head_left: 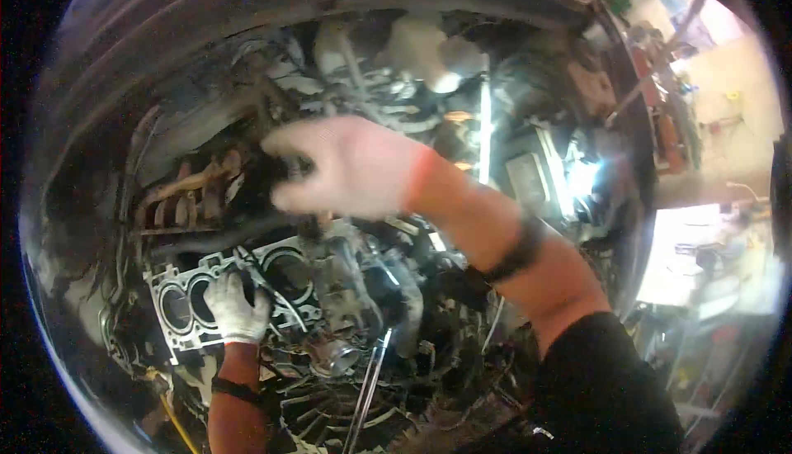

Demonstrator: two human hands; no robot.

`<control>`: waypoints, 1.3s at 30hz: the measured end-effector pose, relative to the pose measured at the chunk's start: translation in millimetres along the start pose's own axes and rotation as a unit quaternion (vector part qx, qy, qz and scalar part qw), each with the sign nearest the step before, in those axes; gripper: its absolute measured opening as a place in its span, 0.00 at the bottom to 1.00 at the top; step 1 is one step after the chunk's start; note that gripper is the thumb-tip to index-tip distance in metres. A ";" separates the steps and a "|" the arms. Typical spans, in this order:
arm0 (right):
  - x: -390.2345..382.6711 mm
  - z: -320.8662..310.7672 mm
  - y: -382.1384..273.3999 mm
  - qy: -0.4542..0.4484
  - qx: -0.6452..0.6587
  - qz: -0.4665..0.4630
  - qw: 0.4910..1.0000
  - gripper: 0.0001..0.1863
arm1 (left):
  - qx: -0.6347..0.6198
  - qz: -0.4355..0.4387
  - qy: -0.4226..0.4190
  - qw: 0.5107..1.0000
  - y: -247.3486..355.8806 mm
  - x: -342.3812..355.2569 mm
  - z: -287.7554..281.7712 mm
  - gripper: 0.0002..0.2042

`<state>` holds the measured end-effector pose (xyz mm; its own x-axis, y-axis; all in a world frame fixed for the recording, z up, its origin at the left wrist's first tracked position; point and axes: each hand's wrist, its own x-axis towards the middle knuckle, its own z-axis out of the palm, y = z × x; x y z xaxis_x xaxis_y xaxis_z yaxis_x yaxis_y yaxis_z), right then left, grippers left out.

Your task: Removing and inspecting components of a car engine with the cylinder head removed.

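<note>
Below me lies an engine block (183,340) with several round cylinder bores along its pale metal top. My left hand (237,304), in a white glove, rests on that top over the bores, with its fingers partly spread. A thin metal bar (280,293) lies slantwise across the block just right of it; I cannot tell whether the fingers touch it. My right hand (355,167), also gloved and smeared by motion, is raised above the engine bay. Its thumb and fingers are apart in a curve, with nothing visible between them.
A rusty exhaust manifold (190,194) sits at the left, beyond the block. A long shiny metal bar (369,388) stands slanted near the front. Bright lamp light (584,180) glares at the right. Hoses and pipes (351,58) crowd the far side; a yellow rod (177,421) is lower left.
</note>
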<state>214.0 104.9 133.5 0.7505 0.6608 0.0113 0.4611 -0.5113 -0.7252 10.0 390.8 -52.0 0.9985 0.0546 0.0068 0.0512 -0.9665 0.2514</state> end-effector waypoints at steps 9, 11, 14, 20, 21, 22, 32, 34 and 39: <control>-296.0 -147.8 -13.2 0.361 -0.290 0.283 0.840 0.30 | 0.096 0.070 0.118 0.986 -11.4 -6.8 6.1 0.21; -304.6 -158.9 25.8 0.248 -0.388 0.252 0.851 0.32 | 0.036 -0.047 -0.088 0.994 -8.9 -4.6 -23.6 0.27; -304.3 -183.7 69.7 0.120 -0.421 0.177 0.881 0.30 | 0.040 -0.034 -0.108 0.993 7.3 6.9 -30.0 0.24; -196.2 -131.5 6.9 0.280 -0.096 0.133 0.946 0.33 | 0.041 -0.007 -0.022 0.999 1.8 -0.2 -25.6 0.16; -153.3 -110.5 -3.3 0.199 -0.178 0.085 0.960 0.34 | 0.062 -0.014 -0.014 0.998 -7.7 -8.6 -17.9 0.17; -111.5 -97.0 -19.3 0.131 -0.253 0.021 0.958 0.35 | 0.059 -0.046 -0.059 0.995 -10.6 -9.2 -25.7 0.18; 76.1 -15.3 91.1 0.274 -0.343 0.063 0.896 0.30 | -0.025 -0.003 -0.010 1.000 8.3 5.9 -27.3 0.19; 81.5 -13.1 102.1 0.284 -0.379 0.044 0.880 0.34 | -0.024 -0.006 -0.015 1.000 5.3 4.6 -26.3 0.21; 75.2 -13.8 100.7 0.289 -0.314 0.024 0.904 0.35 | -0.020 -0.013 -0.018 1.000 6.7 4.7 -26.8 0.21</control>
<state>323.4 95.6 70.8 0.8158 0.3248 0.4786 0.4626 -0.8630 -0.2029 14.5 391.3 -24.4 0.9970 0.0695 -0.0343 0.0765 -0.9542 0.2893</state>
